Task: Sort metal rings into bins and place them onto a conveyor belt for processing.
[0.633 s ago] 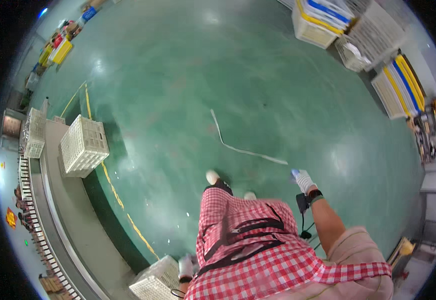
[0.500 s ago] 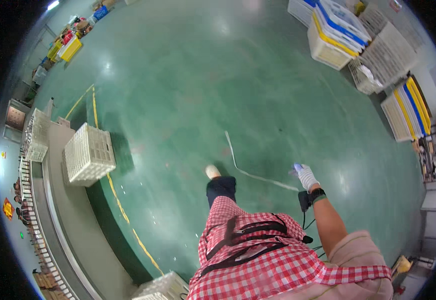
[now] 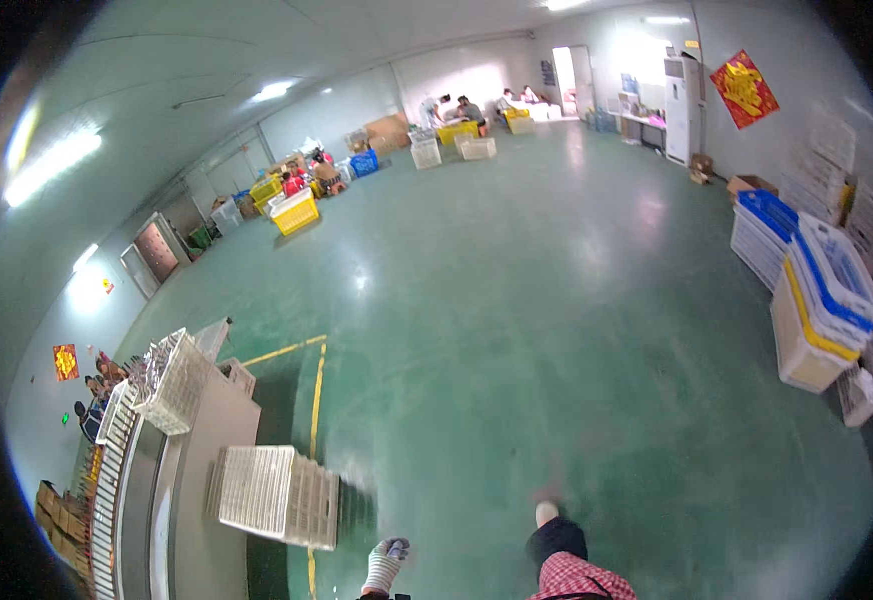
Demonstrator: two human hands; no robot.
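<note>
Since the earlier downward view the camera has lifted to the hall, and only the gloved left hand point(image 3: 387, 563) shows, fingers loosely curled on nothing, nearest the white lattice crate point(image 3: 277, 495) overhanging the conveyor table point(image 3: 212, 430); right hand unseen.

Big open hall with a shiny green floor point(image 3: 517, 330) and yellow lines point(image 3: 315, 390) painted at lower left. White walls, ceiling strip lights point(image 3: 52, 160) at upper left, a bright doorway point(image 3: 567, 75) at the far end. Stacked white and blue crates point(image 3: 817, 300) line the right edge, yellow crates point(image 3: 295, 212) sit further back, and a red wall hanging point(image 3: 745, 88) shows at upper right.
</note>
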